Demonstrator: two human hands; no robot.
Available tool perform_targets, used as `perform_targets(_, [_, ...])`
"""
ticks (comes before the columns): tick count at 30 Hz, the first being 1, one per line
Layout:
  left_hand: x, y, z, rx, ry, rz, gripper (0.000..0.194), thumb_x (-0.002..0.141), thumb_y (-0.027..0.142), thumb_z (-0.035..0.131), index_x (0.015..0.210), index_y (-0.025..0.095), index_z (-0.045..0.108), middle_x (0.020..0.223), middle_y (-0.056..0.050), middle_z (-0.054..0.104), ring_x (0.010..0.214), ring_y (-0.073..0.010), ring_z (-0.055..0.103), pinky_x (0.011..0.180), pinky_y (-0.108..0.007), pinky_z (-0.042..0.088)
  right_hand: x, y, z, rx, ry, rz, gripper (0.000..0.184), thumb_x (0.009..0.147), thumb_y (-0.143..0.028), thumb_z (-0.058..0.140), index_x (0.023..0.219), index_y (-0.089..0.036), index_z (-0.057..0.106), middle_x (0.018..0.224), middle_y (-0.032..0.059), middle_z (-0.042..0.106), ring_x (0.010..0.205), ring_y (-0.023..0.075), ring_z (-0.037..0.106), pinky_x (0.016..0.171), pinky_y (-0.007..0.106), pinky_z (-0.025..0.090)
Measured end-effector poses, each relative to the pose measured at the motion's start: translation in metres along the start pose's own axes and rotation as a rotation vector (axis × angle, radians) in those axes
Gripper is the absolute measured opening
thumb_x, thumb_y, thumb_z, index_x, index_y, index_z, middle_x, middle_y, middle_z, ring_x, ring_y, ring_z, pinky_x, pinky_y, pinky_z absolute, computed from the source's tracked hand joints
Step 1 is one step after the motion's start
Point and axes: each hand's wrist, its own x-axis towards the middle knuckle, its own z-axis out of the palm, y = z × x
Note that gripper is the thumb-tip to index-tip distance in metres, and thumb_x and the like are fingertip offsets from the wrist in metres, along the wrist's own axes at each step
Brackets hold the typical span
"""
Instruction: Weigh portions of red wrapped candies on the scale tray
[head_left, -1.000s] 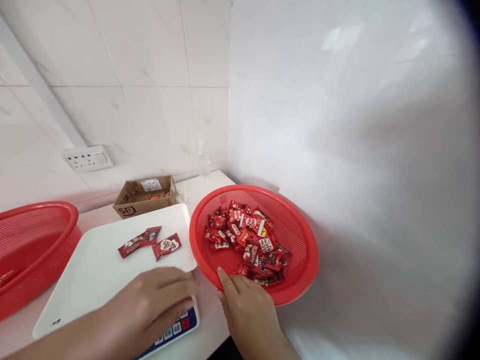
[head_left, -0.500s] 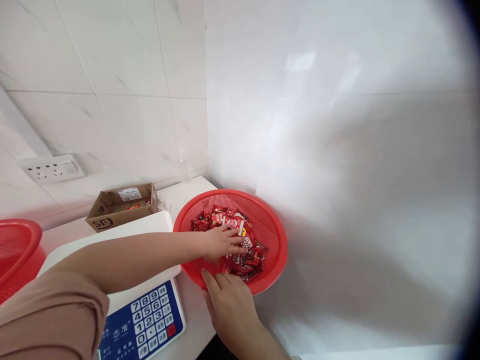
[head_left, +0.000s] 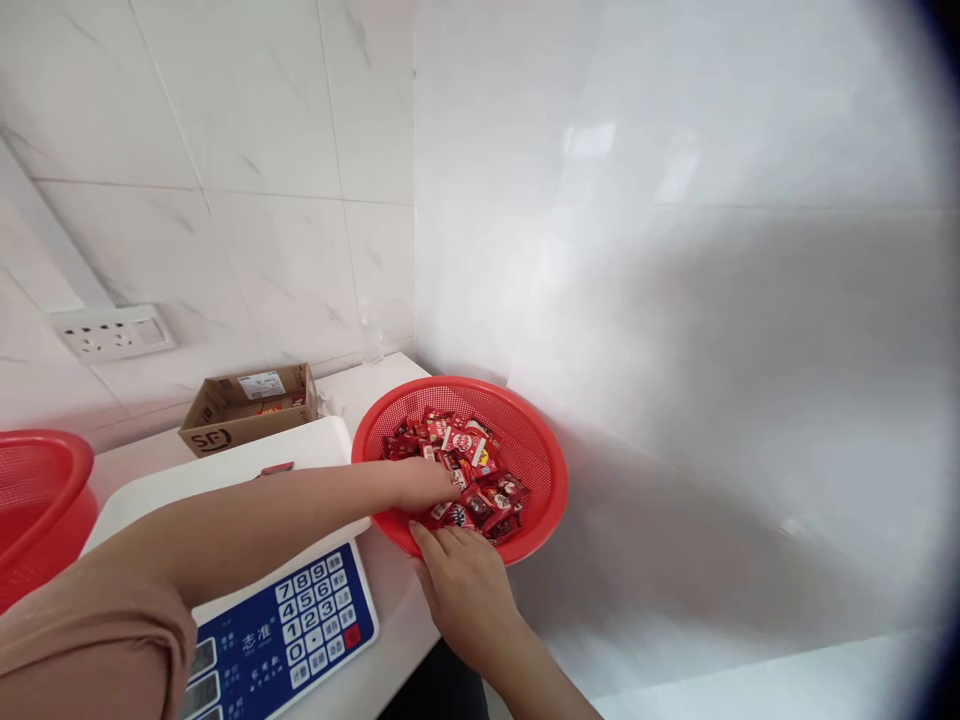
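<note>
A round red mesh basket (head_left: pixel 540 450) holds a heap of red-wrapped candies (head_left: pixel 469 480). My left hand (head_left: pixel 424 485) reaches across the white scale platform (head_left: pixel 225 475) into the basket, its fingers down among the candies; whether they hold one I cannot tell. My right hand (head_left: pixel 461 585) grips the basket's near rim with the thumb over the edge. A red wrapper (head_left: pixel 276 467) peeks out on the platform just behind my left forearm.
The scale's blue keypad (head_left: pixel 300 625) faces me at the bottom. A second red basket (head_left: pixel 37 500) sits at the far left. An open cardboard box (head_left: pixel 251 400) stands by the tiled wall, below a white socket strip (head_left: pixel 112 332).
My left hand left the scale's front edge, reached into the basket, and has now drawn back slightly toward the near side of the candies. My right hand stays on the rim.
</note>
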Motion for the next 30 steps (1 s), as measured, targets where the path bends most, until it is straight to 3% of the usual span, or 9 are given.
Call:
perform_targets(6, [-0.011, -0.018, -0.012, -0.043, 0.072, -0.164, 0.031, 0.089, 0.034, 0.054, 0.114, 0.015, 0.055, 0.114, -0.007, 0.059, 0.099, -0.0206, 0.059, 0.084, -0.042, 0.051, -0.002, -0.001, 0.003, 0.008, 0.024, 0.007, 0.031, 0.087, -0.021, 0.052, 0.116, -0.017, 0.061, 0.086, 0.0056, 0.071, 0.078, 0.0215, 0.065, 0.074, 0.036, 0.048])
perform_targets(9, [-0.012, -0.019, -0.012, -0.063, 0.008, -0.221, 0.046, 0.087, 0.035, 0.056, 0.129, 0.020, 0.046, 0.129, -0.011, 0.052, 0.105, -0.0231, 0.058, 0.087, -0.045, 0.050, -0.001, -0.001, 0.004, 0.010, 0.039, 0.005, 0.031, 0.087, -0.020, 0.051, 0.116, -0.017, 0.061, 0.088, 0.0064, 0.072, 0.078, 0.0217, 0.065, 0.075, 0.036, 0.048])
perform_targets(14, [-0.003, -0.012, -0.002, -0.038, -0.122, -0.304, 0.107, 0.056, 0.039, 0.081, 0.145, 0.025, 0.023, 0.152, -0.022, 0.018, 0.127, -0.0453, 0.039, 0.095, -0.055, 0.043, -0.001, -0.001, 0.003, 0.013, 0.030, 0.004, 0.032, 0.087, -0.020, 0.051, 0.117, -0.017, 0.061, 0.089, 0.0063, 0.072, 0.078, 0.0213, 0.065, 0.073, 0.035, 0.047])
perform_targets(17, [0.003, -0.008, 0.003, -0.010, -0.147, -0.326, 0.119, 0.047, 0.024, 0.086, 0.146, 0.024, 0.020, 0.151, -0.024, 0.017, 0.125, -0.0461, 0.040, 0.094, -0.054, 0.044, -0.002, -0.001, 0.004, 0.010, 0.034, 0.004, 0.031, 0.087, -0.019, 0.050, 0.116, -0.017, 0.061, 0.088, 0.0057, 0.072, 0.077, 0.0209, 0.065, 0.074, 0.036, 0.047])
perform_targets(19, [0.007, -0.006, 0.003, -0.002, -0.154, -0.337, 0.109, 0.056, 0.024, 0.082, 0.145, 0.024, 0.021, 0.148, -0.022, 0.026, 0.119, -0.0400, 0.049, 0.090, -0.052, 0.048, -0.002, -0.001, 0.005, 0.011, 0.037, 0.004, 0.031, 0.087, -0.020, 0.050, 0.117, -0.017, 0.061, 0.089, 0.0055, 0.071, 0.078, 0.0209, 0.064, 0.075, 0.036, 0.047])
perform_targets(23, [0.009, -0.005, -0.005, -0.019, -0.141, -0.316, 0.062, 0.081, 0.033, 0.064, 0.136, 0.021, 0.038, 0.135, -0.013, 0.046, 0.111, -0.0272, 0.055, 0.089, -0.049, 0.049, -0.001, -0.001, 0.006, 0.020, 0.033, 0.008, 0.030, 0.087, -0.020, 0.052, 0.116, -0.018, 0.061, 0.087, 0.0048, 0.071, 0.078, 0.0209, 0.064, 0.074, 0.036, 0.047])
perform_targets(27, [0.006, -0.014, -0.017, -0.090, -0.073, -0.272, 0.033, 0.085, 0.034, 0.060, 0.113, 0.017, 0.057, 0.117, -0.008, 0.058, 0.104, -0.0226, 0.057, 0.089, -0.045, 0.049, -0.002, -0.001, 0.005, 0.033, 0.030, 0.007, 0.031, 0.087, -0.020, 0.052, 0.117, -0.017, 0.060, 0.087, 0.0044, 0.071, 0.077, 0.0210, 0.064, 0.074, 0.036, 0.047])
perform_targets(30, [0.000, -0.026, -0.025, -0.196, 0.002, -0.270, 0.027, 0.085, 0.034, 0.059, 0.105, 0.016, 0.060, 0.111, -0.007, 0.060, 0.101, -0.0208, 0.058, 0.088, -0.044, 0.049, -0.002, -0.001, 0.005, 0.035, 0.026, 0.011, 0.031, 0.087, -0.020, 0.051, 0.117, -0.017, 0.060, 0.087, 0.0047, 0.071, 0.078, 0.0214, 0.064, 0.074, 0.036, 0.048])
